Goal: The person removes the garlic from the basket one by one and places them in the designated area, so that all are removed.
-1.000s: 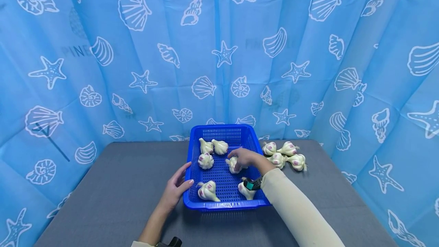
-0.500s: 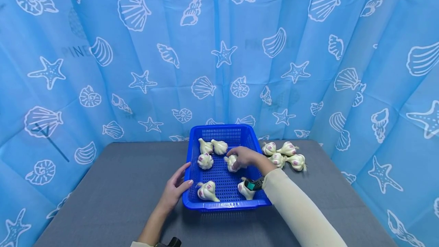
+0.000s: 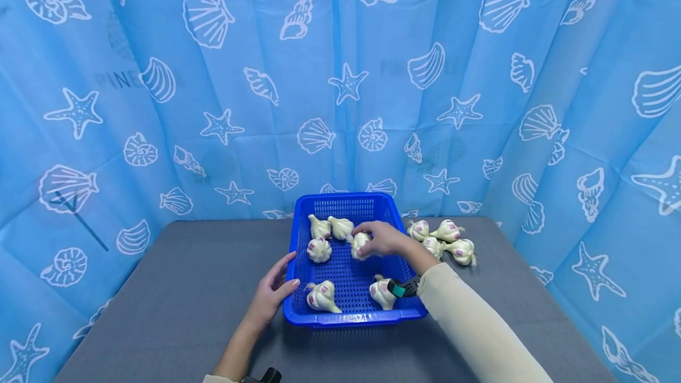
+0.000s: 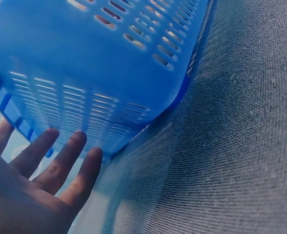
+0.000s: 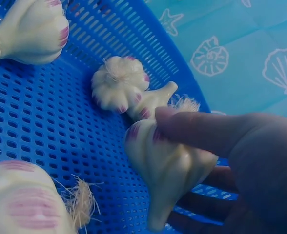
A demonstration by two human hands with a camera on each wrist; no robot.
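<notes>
In the head view, a blue plastic basket [image 3: 343, 316] holds several garlic bulbs. My right hand [image 3: 384, 239] is inside its right half, gripping a garlic bulb [image 5: 170, 161] between thumb and fingers. In the right wrist view, the thumb lies across the bulb's top, its stem points down and its roots face away. My left hand [image 3: 270, 291] touches the basket's left side with thumb at the rim. Its fingers [image 4: 75, 168] extend loosely along the outer wall in the left wrist view. Below my right wrist lies another garlic bulb [image 3: 380, 294].
Inside the basket, more bulbs lie at the back left, including a garlic bulb [image 3: 319, 250], with a garlic bulb [image 3: 322, 297] at front left. Several bulbs, among them a garlic bulb [image 3: 461, 251], sit on the grey tabletop [image 3: 202, 276] right of the basket. A blue curtain [image 3: 340, 105] hangs behind.
My right hand has shifted slightly toward the back of the basket with the garlic bulb in its grip, and its wrist has moved a little right. The left hand stays in place.
</notes>
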